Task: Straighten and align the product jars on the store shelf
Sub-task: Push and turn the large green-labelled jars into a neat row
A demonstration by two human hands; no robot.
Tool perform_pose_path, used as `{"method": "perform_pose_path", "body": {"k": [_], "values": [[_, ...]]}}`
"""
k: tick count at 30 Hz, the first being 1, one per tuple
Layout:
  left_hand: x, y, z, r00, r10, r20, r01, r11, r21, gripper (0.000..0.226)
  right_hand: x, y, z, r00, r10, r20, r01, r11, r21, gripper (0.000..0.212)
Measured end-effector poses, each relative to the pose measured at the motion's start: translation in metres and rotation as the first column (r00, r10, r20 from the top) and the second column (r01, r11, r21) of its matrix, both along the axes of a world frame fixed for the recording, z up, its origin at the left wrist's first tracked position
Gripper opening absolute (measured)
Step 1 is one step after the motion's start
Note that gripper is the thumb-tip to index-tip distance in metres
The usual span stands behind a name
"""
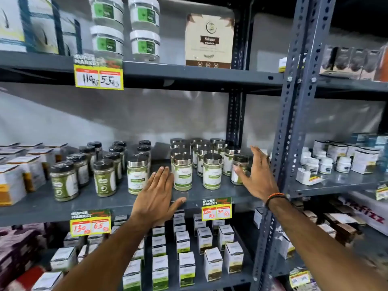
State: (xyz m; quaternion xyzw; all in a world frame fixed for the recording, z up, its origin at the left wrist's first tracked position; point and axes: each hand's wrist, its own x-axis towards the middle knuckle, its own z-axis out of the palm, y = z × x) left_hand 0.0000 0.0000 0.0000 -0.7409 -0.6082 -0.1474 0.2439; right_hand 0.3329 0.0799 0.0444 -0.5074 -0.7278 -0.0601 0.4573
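Note:
Several silver-lidded jars of green powder stand in rows on the middle grey shelf [105,203]; the front ones are one jar [182,172], a second [212,171] and a rightmost one [239,169]. My left hand [156,196] is flat and open, fingers at the left side of the front-left jar. My right hand [257,175] is open beside the rightmost jar, thumb near its label. The two hands flank the group. Another silver-lidded jar [137,174] stands left of my left hand.
Black-lidded jars [64,181] fill the shelf's left part, with white boxes [10,181] further left. A perforated steel upright [294,122] rises just right of my right hand. Yellow price tags [216,210] hang on the shelf edge. Small boxes [186,267] fill the lower shelf.

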Motion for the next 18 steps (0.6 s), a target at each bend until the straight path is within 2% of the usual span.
{"method": "perform_pose_path", "body": {"k": [2, 4, 7, 18], "values": [[-0.004, 0.005, -0.008, 1.0, 0.019, 0.007, -0.019, 1.0, -0.022, 0.102, -0.001, 0.008, -0.006, 0.998, 0.02, -0.056, -0.022, 0.999, -0.037, 0.092], [-0.007, 0.01, -0.016, 0.999, 0.035, 0.003, -0.034, 0.999, -0.034, 0.103, -0.001, 0.016, -0.014, 0.998, 0.025, -0.052, -0.032, 0.991, -0.128, 0.096], [-0.008, 0.014, -0.021, 0.998, 0.043, 0.052, -0.039, 0.996, -0.081, 0.104, 0.0, 0.029, -0.022, 0.998, 0.034, -0.054, -0.043, 0.983, -0.179, 0.098], [-0.008, 0.016, -0.02, 0.997, 0.062, 0.052, -0.058, 0.995, -0.077, 0.096, 0.005, 0.048, -0.037, 0.993, 0.025, -0.118, -0.035, 0.995, -0.088, 0.097]]}}
